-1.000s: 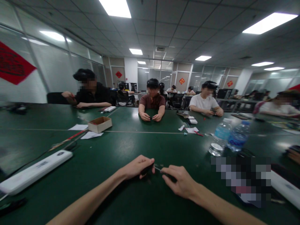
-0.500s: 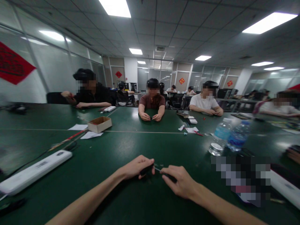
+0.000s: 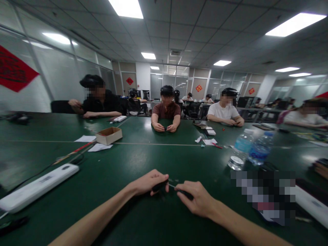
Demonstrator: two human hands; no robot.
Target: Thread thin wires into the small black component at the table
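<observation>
Low over the table, my right hand [image 3: 196,198] is closed round a small screwdriver [image 3: 186,194] with a black handle. Its thin pale shaft points left and reaches the fingers of the other hand. My left hand [image 3: 151,181] is closed too, gripping a small black object [image 3: 160,186] between thumb and fingers. The fingers cover most of that object, so its kind cannot be made out. Whether the shaft's tip touches it is hidden.
Two plastic water bottles [image 3: 241,148] stand on the green table [image 3: 133,222] to the right. At the left lie a long white power strip [image 3: 41,187] and an open cardboard box [image 3: 109,136]. A co-worker [image 3: 166,112] sits opposite, with others on both sides.
Both hands keep nearly the same place and grip. At the far left, a co-worker's raised hand has shifted slightly.
</observation>
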